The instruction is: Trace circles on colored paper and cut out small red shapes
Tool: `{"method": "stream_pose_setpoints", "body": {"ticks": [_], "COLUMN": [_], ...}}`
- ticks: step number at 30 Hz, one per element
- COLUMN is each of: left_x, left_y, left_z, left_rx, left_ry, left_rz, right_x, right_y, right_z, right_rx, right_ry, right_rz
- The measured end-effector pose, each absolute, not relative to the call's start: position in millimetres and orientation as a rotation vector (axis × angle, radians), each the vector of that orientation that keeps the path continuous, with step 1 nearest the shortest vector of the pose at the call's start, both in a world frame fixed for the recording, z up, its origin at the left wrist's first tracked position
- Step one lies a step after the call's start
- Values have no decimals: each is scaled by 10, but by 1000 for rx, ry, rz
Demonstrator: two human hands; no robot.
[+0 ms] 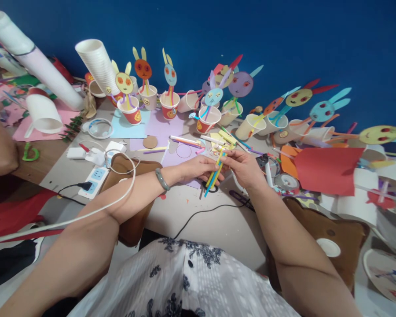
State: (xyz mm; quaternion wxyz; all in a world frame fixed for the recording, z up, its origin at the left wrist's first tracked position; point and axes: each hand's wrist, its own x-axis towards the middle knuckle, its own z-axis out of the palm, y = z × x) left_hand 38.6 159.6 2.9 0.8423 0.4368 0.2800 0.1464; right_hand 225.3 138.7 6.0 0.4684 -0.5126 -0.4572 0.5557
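Several narrow yellow and blue strips [215, 175] sit between my two hands, above the table. My left hand [203, 169] is closed on them from the left, thumb on top. At their upper end, the fingers of my right hand [239, 162] pinch them. Whether the strips are paper or straws is hard to tell. Black-handled scissors [211, 188] lie partly hidden beneath my hands. Behind them is a purple paper sheet [185, 152] with a drawn circle, and several markers [185, 141] lie along its far edge.
Paper cups with rabbit-faced figures [214, 97] line the blue wall. On the left are a power strip [94, 181], a white cable [133, 169] crossing my left arm, and a leaning cup stack [97, 66]. Red paper [330, 169] and a tape roll [286, 181] lie right. Another person's arm [0, 141] shows left.
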Motion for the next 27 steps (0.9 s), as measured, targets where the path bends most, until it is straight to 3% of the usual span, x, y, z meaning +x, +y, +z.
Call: {"method": "stream_pose_setpoints", "body": {"ticks": [27], "left_x": [386], "left_y": [1576], "left_z": [-24], "left_rx": [918], "left_ry": [575], "left_rz": [322], "right_x": [2220], "right_y": [1354], "right_z": [117], "right_rx": [-1276], "right_ry": [-1141], "right_rz": [1345]}}
